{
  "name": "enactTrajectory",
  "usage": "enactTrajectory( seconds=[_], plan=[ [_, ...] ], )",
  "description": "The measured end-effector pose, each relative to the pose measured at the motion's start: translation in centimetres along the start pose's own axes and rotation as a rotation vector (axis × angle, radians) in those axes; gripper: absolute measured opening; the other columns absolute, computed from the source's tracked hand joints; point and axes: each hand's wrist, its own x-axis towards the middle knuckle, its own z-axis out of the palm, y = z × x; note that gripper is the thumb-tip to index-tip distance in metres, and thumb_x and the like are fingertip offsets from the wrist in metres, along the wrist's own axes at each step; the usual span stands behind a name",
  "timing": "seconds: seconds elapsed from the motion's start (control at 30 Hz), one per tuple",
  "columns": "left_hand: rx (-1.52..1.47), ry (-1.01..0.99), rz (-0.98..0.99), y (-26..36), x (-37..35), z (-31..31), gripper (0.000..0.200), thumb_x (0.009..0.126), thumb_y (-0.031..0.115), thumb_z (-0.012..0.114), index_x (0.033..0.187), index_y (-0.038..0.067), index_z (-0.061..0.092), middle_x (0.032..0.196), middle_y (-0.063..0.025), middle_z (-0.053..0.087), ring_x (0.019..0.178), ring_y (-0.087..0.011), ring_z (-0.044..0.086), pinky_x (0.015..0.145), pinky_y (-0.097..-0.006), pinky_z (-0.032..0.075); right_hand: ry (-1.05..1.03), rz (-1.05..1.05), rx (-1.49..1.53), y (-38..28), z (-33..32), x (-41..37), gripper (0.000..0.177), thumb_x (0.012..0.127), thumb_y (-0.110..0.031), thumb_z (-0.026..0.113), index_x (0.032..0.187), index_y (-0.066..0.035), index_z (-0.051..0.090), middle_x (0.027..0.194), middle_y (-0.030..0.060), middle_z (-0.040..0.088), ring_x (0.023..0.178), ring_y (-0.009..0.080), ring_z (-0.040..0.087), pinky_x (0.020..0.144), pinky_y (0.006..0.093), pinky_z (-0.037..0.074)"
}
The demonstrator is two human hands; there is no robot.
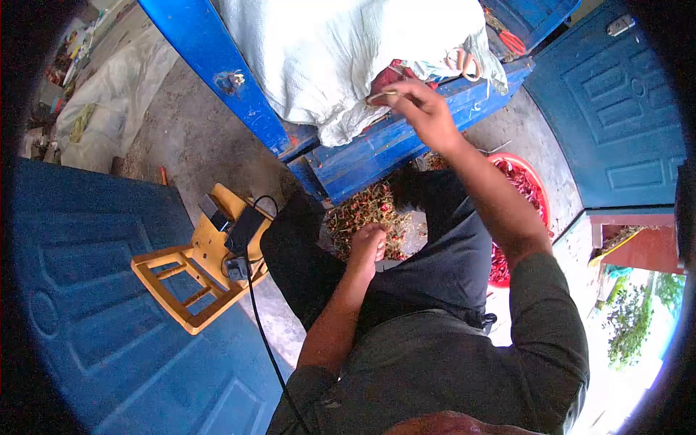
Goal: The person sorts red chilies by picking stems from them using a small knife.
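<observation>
My right hand (424, 109) is raised at the front edge of the blue wooden table, beside the white woven sack (312, 65). Its fingers are closed around a small thin piece (383, 96) that is too blurred to name. Just beyond these fingers, some dark red material (394, 75) shows at the sack's opening. My left hand (368, 245) is curled shut between my knees, above a heap of dry stems with red bits (362, 210). Its fingers hide whatever may be inside.
A red basin of dried red chillies (523, 177) stands on the floor by my right leg. Red-handled scissors (512, 41) lie on the blue table (377, 163). At left is a wooden chair (199, 286) with a black device and cable. Blue doors (609, 109) flank both sides.
</observation>
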Motion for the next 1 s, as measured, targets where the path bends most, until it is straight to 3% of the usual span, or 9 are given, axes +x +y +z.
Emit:
enactTrajectory(
  seconds=[0.03, 0.1, 0.23, 0.37, 0.43, 0.53, 0.7, 0.77, 1.0],
  plan=[
    [-0.002, -0.001, 0.000, 0.0, 0.0, 0.0, 0.011, 0.085, 0.007, 0.056, 0.095, 0.005, 0.061, 0.062, 0.0063, 0.044, 0.045, -0.0030, 0.035, 0.039, -0.0206, 0.027, -0.002, 0.000, -0.002, -0.7, -0.3, -1.0, 0.021, 0.095, -0.021, 0.063, 0.109, -0.005, 0.067, 0.100, 0.0062, 0.066, 0.083, 0.0145, 0.062, 0.070, 0.0276, 0.048],
    [-0.027, -0.009, 0.001, 0.1, -0.1, 0.1, 0.010, 0.086, 0.007, 0.056, 0.095, 0.004, 0.060, 0.062, 0.0061, 0.044, 0.045, -0.0032, 0.035, 0.039, -0.0206, 0.026, 0.061, 0.543, 0.250, -2.5, -1.0, -4.0, 0.024, 0.096, -0.026, 0.062, 0.109, -0.007, 0.067, 0.096, 0.0020, 0.067, 0.079, 0.0070, 0.059, 0.064, 0.0227, 0.045],
    [0.049, 0.015, -0.024, 0.7, -0.4, 0.5, 0.010, 0.087, 0.010, 0.056, 0.095, 0.004, 0.060, 0.063, 0.0059, 0.043, 0.046, -0.0034, 0.035, 0.040, -0.0207, 0.027, 0.000, 0.797, 0.583, -1.6, -0.5, -12.4, 0.025, 0.095, -0.027, 0.062, 0.108, -0.005, 0.063, 0.098, 0.0065, 0.071, 0.073, 0.0070, 0.059, 0.059, 0.0213, 0.045],
    [0.057, 0.011, 0.012, 0.3, -0.3, 0.2, 0.011, 0.089, 0.013, 0.055, 0.096, 0.006, 0.061, 0.064, 0.0057, 0.043, 0.048, -0.0041, 0.037, 0.042, -0.0215, 0.030, -0.181, 0.984, 0.507, 0.3, 1.1, -19.7, 0.023, 0.094, -0.022, 0.062, 0.107, -0.003, 0.064, 0.094, 0.0062, 0.071, 0.070, 0.0095, 0.061, 0.057, 0.0234, 0.047],
    [0.082, 0.023, 0.018, -0.2, 0.0, 0.0, 0.011, 0.090, 0.013, 0.054, 0.096, 0.006, 0.061, 0.065, 0.0053, 0.044, 0.049, -0.0049, 0.039, 0.043, -0.0221, 0.033, -0.310, 1.026, 0.509, 0.6, 1.2, -21.4, 0.029, 0.093, -0.028, 0.066, 0.112, -0.005, 0.066, 0.093, 0.0037, 0.071, 0.076, 0.0107, 0.063, 0.067, 0.0241, 0.049],
    [0.128, 0.072, 0.026, -1.1, 0.7, -0.4, 0.013, 0.095, 0.017, 0.056, 0.100, 0.007, 0.061, 0.071, 0.0023, 0.051, 0.053, -0.0083, 0.047, 0.047, -0.0251, 0.039, -0.487, 1.088, 0.612, -0.5, 2.6, -21.6, 0.024, 0.094, -0.017, 0.067, 0.113, -0.004, 0.065, 0.093, 0.0051, 0.071, 0.083, 0.0164, 0.069, 0.074, 0.0284, 0.055],
    [0.090, 0.170, 0.047, -0.8, 0.7, -0.2, 0.016, 0.098, 0.016, 0.051, 0.097, 0.006, 0.064, 0.085, -0.0034, 0.063, 0.070, -0.0138, 0.062, 0.058, -0.0278, 0.050, -0.509, 0.911, 0.759, -0.7, 4.9, -22.2, 0.020, 0.092, -0.004, 0.066, 0.112, -0.001, 0.065, 0.093, 0.0065, 0.071, 0.087, 0.0156, 0.068, 0.078, 0.0311, 0.055],
    [0.069, 0.160, 0.074, -0.8, 0.5, -0.1, 0.017, 0.098, 0.017, 0.051, 0.096, 0.006, 0.064, 0.085, -0.0039, 0.063, 0.070, -0.0145, 0.062, 0.057, -0.0279, 0.051, -0.472, 0.534, 0.534, -0.7, 5.5, -22.4, 0.019, 0.089, -0.003, 0.069, 0.108, -0.003, 0.068, 0.098, 0.0071, 0.071, 0.090, 0.0174, 0.068, 0.079, 0.0317, 0.056],
    [-0.078, 0.198, 0.008, -0.7, 0.7, -0.3, 0.021, 0.097, 0.021, 0.049, 0.094, 0.006, 0.063, 0.078, -0.0033, 0.060, 0.060, -0.0139, 0.058, 0.046, -0.0282, 0.044, -0.384, 0.303, 0.218, -1.5, 5.9, -22.6, 0.026, 0.082, -0.008, 0.075, 0.107, -0.009, 0.069, 0.106, 0.0102, 0.071, 0.092, 0.0259, 0.070, 0.079, 0.0366, 0.056]
  ],
)
